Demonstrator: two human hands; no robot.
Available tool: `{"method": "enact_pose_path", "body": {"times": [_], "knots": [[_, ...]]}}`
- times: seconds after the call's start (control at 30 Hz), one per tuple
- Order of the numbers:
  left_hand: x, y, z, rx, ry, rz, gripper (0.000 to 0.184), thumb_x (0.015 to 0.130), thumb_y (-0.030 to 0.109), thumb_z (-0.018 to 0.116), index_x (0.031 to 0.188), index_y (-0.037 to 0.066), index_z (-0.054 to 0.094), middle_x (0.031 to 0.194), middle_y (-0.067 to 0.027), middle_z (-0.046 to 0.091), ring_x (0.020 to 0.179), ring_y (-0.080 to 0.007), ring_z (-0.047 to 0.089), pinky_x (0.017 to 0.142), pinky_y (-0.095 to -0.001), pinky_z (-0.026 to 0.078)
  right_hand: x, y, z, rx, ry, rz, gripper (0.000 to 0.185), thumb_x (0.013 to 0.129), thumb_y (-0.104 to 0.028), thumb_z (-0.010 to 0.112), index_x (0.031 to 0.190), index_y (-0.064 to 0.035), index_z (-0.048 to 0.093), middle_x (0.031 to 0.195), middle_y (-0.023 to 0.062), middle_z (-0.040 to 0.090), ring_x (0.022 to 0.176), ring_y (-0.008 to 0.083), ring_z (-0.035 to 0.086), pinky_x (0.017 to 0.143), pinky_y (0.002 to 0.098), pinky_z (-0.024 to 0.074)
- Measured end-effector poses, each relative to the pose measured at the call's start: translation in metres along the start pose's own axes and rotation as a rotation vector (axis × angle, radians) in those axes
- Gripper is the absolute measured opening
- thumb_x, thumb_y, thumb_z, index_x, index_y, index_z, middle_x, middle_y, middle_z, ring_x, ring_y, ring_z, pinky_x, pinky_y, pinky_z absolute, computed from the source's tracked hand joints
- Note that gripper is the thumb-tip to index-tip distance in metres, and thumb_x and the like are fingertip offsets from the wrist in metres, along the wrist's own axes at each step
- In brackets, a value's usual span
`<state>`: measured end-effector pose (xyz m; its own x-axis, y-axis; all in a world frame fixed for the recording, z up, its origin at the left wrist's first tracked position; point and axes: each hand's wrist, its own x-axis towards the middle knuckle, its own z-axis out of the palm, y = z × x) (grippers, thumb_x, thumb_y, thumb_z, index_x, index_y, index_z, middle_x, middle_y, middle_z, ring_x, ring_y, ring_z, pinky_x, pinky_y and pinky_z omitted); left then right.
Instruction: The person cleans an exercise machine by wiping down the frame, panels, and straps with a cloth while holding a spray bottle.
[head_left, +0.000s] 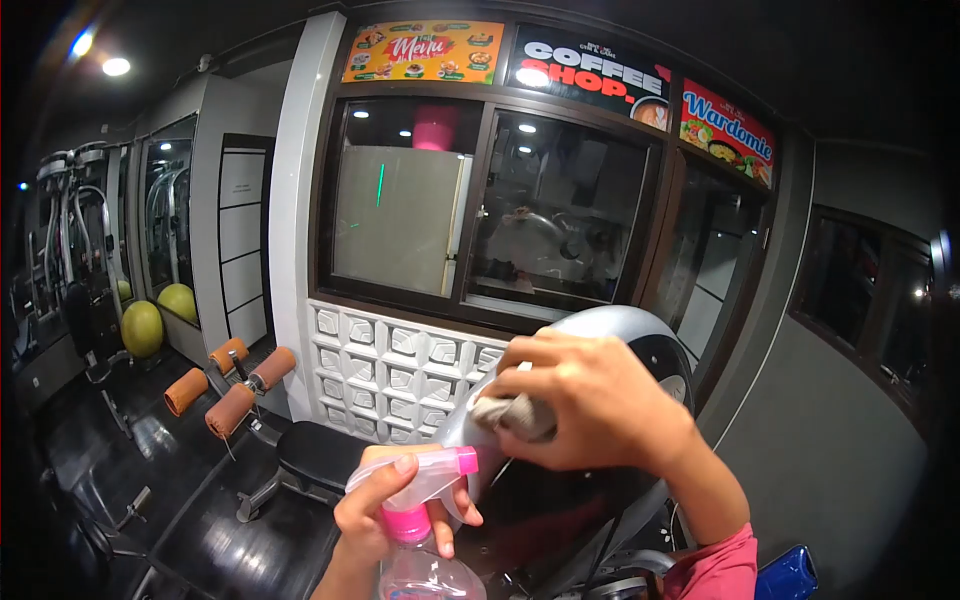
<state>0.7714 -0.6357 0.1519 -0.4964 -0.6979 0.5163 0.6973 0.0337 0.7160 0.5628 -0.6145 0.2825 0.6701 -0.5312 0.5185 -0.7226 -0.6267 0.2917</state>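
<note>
Closest to you, your left hand (358,522) is wrapped round the neck of a clear spray bottle (408,527) with a pink nozzle. Beside it, your right hand (590,400) grips a greyish cloth (510,413) against the silver-edged black machine (565,500). Farther right is your pink sleeve (715,570).

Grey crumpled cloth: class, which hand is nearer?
Right. The right hand grips the cloth; the left hand is below and left of it, holding a clear-and-pink plastic spray bottle.
</note>
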Motion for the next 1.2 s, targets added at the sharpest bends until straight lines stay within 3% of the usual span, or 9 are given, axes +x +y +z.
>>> {"method": "enact_pose_path", "body": {"times": [0.2,0.4,0.47,0.7,0.8,0.9,1.07,1.13,1.2], "knots": [[0.003,-0.006,-0.003,0.1,0.026,0.115,0.056,0.094,0.033,0.043,0.102,-0.019,0.059,0.08,-0.0257,0.067,0.051,-0.0295,0.067,0.044,-0.031,0.054,-0.023,0.059,-0.026,-0.043,0.096,0.282,0.026,0.069,-0.022,0.076,0.089,-0.0057,0.074,0.089,0.0092,0.068,0.079,0.0309,0.068,0.076,0.0369,0.0543],[-0.001,0.001,0.012,0.261,0.178,0.122,0.057,0.091,0.035,0.043,0.093,-0.02,0.06,0.079,-0.0258,0.066,0.054,-0.0321,0.068,0.042,-0.0317,0.054,-0.019,0.037,0.005,0.055,0.241,0.011,0.02,0.075,-0.023,0.073,0.087,-0.0077,0.073,0.086,0.0068,0.066,0.081,0.0252,0.065,0.071,0.0382,0.0542],[0.0,0.001,0.02,0.383,0.289,0.136,0.062,0.09,0.04,0.043,0.089,-0.02,0.059,0.07,-0.025,0.063,0.048,-0.0341,0.065,0.036,-0.0342,0.053,-0.024,0.033,0.001,0.029,0.229,-0.001,0.023,0.076,-0.026,0.073,0.088,-0.0076,0.073,0.088,0.007,0.067,0.083,0.0266,0.066,0.072,0.039,0.0544],[-0.002,0.01,0.029,0.407,0.295,0.094,0.057,0.092,0.035,0.044,0.099,-0.019,0.061,0.078,-0.024,0.066,0.054,-0.0308,0.068,0.043,-0.0297,0.055,-0.048,0.08,-0.009,0.055,0.322,0.191,0.022,0.071,-0.024,0.074,0.085,-0.0081,0.075,0.085,0.0074,0.067,0.08,0.0282,0.067,0.07,0.0393,0.054],[0.004,0.014,0.043,0.439,0.271,0.098,0.056,0.094,0.036,0.044,0.1,-0.018,0.06,0.078,-0.0231,0.066,0.053,-0.0296,0.068,0.044,-0.0298,0.055,-0.046,0.064,0.002,-0.032,0.388,0.063,0.02,0.072,-0.025,0.074,0.085,-0.0095,0.073,0.087,0.0057,0.066,0.082,0.0259,0.065,0.069,0.0381,0.0548],[0.012,0.012,0.062,0.634,0.346,0.123,0.065,0.089,0.046,0.047,0.081,-0.018,0.06,0.068,-0.0254,0.064,0.05,-0.0324,0.067,0.035,-0.0314,0.053,-0.049,0.038,0.013,0.067,0.349,-0.058,0.023,0.075,-0.028,0.074,0.087,-0.0092,0.07,0.09,0.0049,0.064,0.087,0.0239,0.064,0.065,0.0386,0.0556],[0.021,0.006,0.074,0.694,0.268,0.1,0.064,0.089,0.045,0.047,0.082,-0.017,0.061,0.068,-0.025,0.064,0.048,-0.0314,0.066,0.035,-0.031,0.051,-0.069,0.063,0.003,0.143,0.336,-0.015,0.024,0.073,-0.026,0.075,0.092,-0.0097,0.072,0.089,0.0061,0.068,0.079,0.0255,0.067,0.067,0.0385,0.0554],[0.021,0.002,0.072,0.617,0.195,0.057,0.058,0.093,0.039,0.045,0.098,-0.017,0.063,0.076,-0.0226,0.067,0.047,-0.024,0.064,0.043,-0.0276,0.052,-0.077,0.079,-0.001,0.081,0.372,0.052,0.023,0.073,-0.024,0.075,0.091,-0.0096,0.072,0.088,0.0058,0.068,0.078,0.026,0.067,0.067,0.0383,0.0552],[0.021,-0.002,0.073,0.602,0.206,0.058,0.058,0.094,0.038,0.045,0.1,-0.017,0.063,0.077,-0.0222,0.067,0.047,-0.0239,0.064,0.043,-0.0277,0.052,-0.08,0.081,-0.001,0.075,0.379,0.097,0.022,0.073,-0.023,0.075,0.089,-0.0094,0.072,0.089,0.0043,0.067,0.08,0.0256,0.066,0.067,0.0389,0.0549]]}}
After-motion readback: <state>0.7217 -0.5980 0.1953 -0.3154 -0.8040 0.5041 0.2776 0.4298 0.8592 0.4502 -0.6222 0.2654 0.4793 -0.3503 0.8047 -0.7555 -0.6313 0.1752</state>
